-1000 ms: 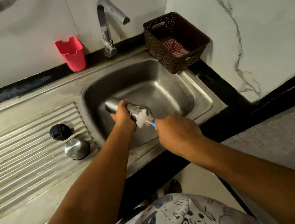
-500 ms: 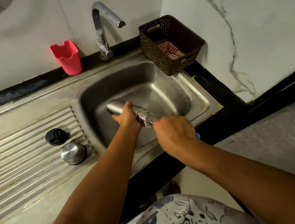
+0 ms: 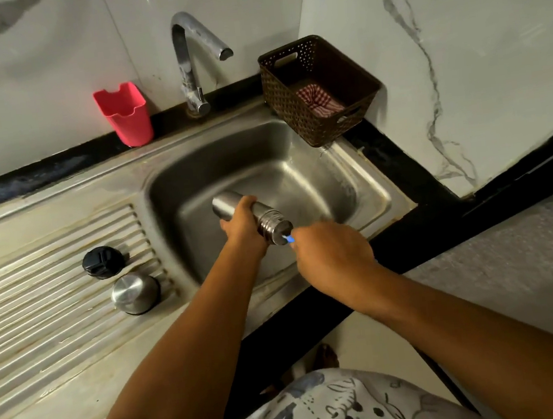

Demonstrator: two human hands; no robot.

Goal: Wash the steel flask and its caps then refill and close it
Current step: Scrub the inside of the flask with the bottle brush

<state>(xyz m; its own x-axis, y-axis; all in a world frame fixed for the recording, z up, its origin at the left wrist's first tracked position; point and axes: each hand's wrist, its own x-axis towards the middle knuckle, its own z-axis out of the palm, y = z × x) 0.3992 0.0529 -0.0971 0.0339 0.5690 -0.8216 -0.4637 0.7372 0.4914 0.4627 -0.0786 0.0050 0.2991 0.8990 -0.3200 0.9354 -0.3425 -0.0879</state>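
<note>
The steel flask [image 3: 229, 205] lies tilted over the sink basin [image 3: 302, 178], its open mouth toward me. My left hand [image 3: 243, 227] grips its middle. My right hand [image 3: 333, 254] holds the blue handle of a bottle brush [image 3: 290, 239] right at the mouth; the bristles are hidden inside the flask. On the ribbed drainboard [image 3: 34, 271] to the left sit the black inner cap [image 3: 102, 262] and, nearer me, the steel outer cap [image 3: 135, 292], upside down.
A curved tap [image 3: 193, 51] stands behind the basin, spout over it, no water running. A pink plastic holder [image 3: 124, 114] sits left of the tap. A brown woven basket [image 3: 318, 87] with a checked cloth stands at the sink's back right corner by the wall.
A second ago the white bristles were outside the flask mouth. My right hand has pushed the brush in, and now only a bit of blue handle shows.
</note>
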